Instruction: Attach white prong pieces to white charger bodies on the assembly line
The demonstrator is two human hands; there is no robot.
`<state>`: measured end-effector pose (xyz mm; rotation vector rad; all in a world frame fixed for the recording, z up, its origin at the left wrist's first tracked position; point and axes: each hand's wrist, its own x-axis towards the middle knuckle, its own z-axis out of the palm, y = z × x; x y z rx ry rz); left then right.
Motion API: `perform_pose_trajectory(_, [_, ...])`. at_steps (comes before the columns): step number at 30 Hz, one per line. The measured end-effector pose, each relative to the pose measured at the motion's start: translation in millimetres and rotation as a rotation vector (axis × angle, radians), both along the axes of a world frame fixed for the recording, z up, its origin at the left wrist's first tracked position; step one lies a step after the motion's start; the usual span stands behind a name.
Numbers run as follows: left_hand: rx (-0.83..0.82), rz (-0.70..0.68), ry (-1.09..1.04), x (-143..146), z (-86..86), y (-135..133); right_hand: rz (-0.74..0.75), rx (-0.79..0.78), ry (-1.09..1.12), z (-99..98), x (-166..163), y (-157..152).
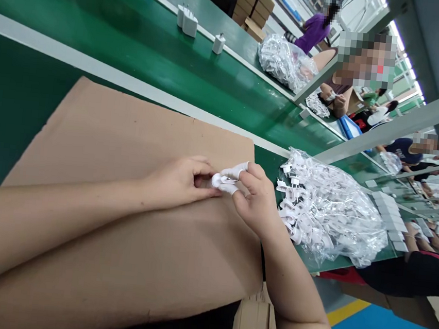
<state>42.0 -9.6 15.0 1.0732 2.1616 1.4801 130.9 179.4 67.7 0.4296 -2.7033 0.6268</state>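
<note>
White plastic is the story right now: a small white plastic piece (pixel 218 181) sits pinched between both hands, right at the fingertips, and it's too small at this angle to say exactly what it is! The left hand (pixel 175 181) comes in from the side, its fingers (pixel 204 165) curled narrow around the near end of the piece. The right hand (pixel 257 201) meets it from the other side, thumb and fingers (pixel 247 173) closed in tight on the far end. Two pale white strips (pixel 234 173) stick out right at those fingertips, and I can't tell which hand they belong to.

Under the fingers lies a brown cardboard sheet (pixel 109 138), spread across a green worktop (pixel 24 99). Just beyond the right hand's fingers, a clear plastic bag (pixel 328 206) bulges with white plug chargers, several poking out at its edge, touching distance from the knuckles. Further out from the fingers, three white plug chargers (pixel 189 25) stand on a second green worktop (pixel 121 10), beside another clear bag of white parts (pixel 286 62). Below the fingers, an open cardboard carton (pixel 251 317) sits by the right arm. Well away across the line, a co-worker's hands (pixel 336 101) work over a small white bundle, and more people sit further along!
</note>
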Motion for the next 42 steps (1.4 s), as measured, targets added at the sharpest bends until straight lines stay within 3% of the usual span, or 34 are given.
perform_pose_trajectory(9, [-0.004, -0.006, -0.050, 0, -0.1, 0, 0.015, -0.020, -0.074, 12.2, -6, -4])
perform_pose_trajectory(15, [-0.035, -0.027, -0.004, -1, 2.4, -1, 0.039, 0.067, 0.022, 8.5, 0, -3])
perform_pose_trajectory(19, [-0.050, -0.056, 0.024, -1, 4.7, -2, 0.044, 0.038, -0.045, 9.1, 0, 0])
perform_pose_trajectory(25, [-0.031, -0.050, 0.024, -1, 4.2, -1, -0.030, 0.048, -0.088, 11.7, -4, -5])
perform_pose_trajectory(30, [-0.035, 0.008, -0.009, 2, 4.2, 0, -0.129, -0.053, -0.171, 13.5, -9, -8])
perform_pose_trajectory(35, [-0.039, 0.027, -0.020, 4, 4.8, 1, -0.177, -0.025, -0.226, 19.2, -9, -11])
perform_pose_trajectory(42, [0.007, -0.007, 0.006, 5, 2.6, 0, -0.177, -0.190, -0.219, 2.3, -5, -6])
